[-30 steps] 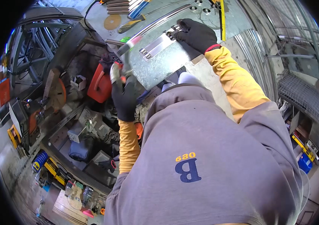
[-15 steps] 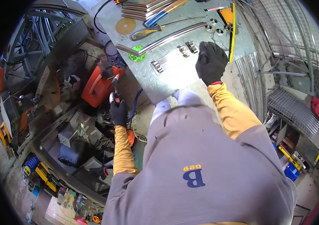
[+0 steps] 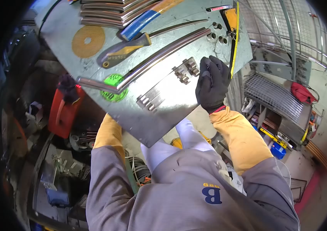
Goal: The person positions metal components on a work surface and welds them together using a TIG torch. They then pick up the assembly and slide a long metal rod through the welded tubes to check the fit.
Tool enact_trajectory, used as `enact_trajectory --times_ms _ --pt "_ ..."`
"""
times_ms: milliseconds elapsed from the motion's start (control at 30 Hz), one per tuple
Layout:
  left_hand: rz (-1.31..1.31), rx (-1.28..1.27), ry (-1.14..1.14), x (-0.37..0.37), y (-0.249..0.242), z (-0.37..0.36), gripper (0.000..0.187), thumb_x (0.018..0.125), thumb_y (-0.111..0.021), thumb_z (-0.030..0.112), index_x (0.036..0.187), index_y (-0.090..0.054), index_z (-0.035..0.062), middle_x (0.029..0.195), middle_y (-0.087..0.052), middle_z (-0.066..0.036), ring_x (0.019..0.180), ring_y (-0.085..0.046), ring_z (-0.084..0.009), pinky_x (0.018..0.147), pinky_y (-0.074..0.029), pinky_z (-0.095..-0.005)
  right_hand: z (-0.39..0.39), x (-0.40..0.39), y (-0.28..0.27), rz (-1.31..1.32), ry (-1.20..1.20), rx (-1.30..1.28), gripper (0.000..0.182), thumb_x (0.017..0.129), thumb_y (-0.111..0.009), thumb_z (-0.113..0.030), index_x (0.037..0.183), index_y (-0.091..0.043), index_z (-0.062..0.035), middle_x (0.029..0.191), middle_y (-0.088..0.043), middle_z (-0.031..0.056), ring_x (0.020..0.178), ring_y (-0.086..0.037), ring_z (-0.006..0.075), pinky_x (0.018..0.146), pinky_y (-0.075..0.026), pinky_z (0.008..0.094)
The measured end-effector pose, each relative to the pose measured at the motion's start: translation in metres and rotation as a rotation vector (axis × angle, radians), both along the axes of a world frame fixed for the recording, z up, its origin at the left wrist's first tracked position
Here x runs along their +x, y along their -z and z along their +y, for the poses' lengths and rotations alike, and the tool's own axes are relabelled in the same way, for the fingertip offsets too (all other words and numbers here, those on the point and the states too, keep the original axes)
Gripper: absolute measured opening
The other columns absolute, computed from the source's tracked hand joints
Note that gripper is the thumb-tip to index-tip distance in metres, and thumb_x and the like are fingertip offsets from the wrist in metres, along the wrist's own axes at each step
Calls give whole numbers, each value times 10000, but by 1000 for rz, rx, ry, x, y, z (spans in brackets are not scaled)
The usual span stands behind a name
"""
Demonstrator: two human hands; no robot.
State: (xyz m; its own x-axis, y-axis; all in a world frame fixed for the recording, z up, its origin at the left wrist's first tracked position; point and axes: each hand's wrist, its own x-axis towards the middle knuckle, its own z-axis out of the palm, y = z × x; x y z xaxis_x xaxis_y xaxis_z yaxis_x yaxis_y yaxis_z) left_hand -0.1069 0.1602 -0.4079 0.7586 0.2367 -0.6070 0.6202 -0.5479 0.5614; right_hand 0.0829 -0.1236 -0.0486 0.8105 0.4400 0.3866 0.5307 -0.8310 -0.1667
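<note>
In the head view, a flat, shiny, rectangular metal plate is being borne by the grey sheet-metal bench, and small notched metal pieces are being borne at its 2 ends. The black-gloved right hand is being held just beside the plate's right end, with the fingers curled; whether the grip is apart, together or clamped on anything cannot be told, the palm being hidden. The left hand is being hidden beyond the bench edge, only its yellow sleeve being seen, so its grip cannot be told either. Along the plate's far side, 1 long bent metal tube is being laid across a green disc.

The notched pieces could be knocked askew if they were being brushed by the bulky glove. Misplacement could also be caused by glare, since the plate's middle is being washed out.
</note>
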Motion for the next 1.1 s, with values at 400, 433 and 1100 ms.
enact_trajectory --times_ms 400,433,1100 --pt "135 51 254 -1 23 -36 381 996 -594 223 1325 -638 35 1173 -738 -206 1148 -673 -383 1004 -508 -446 -3 1 0 56 1 -27 338 952 -587 -163 1218 -681 22 1262 -647 216 1174 -584 407 1042 -435 508" --pt "124 57 260 -1 19 -34 378 997 -592 223 1322 -639 36 1174 -737 -207 1151 -671 -383 1006 -506 -447 -1 0 -2 62 1 -55 341 955 -582 -164 1225 -675 22 1266 -645 215 1175 -582 408 1041 -435 510" --pt "-985 612 -128 -35 -416 -25 418 876 -774 184 1271 -703 66 1227 -693 -204 1159 -655 -419 1030 -518 -499 5 -7 -30 -46 -46 149 304 911 -604 -202 1170 -682 -65 1189 -624 159 1147 -581 360 1026 -419 517"
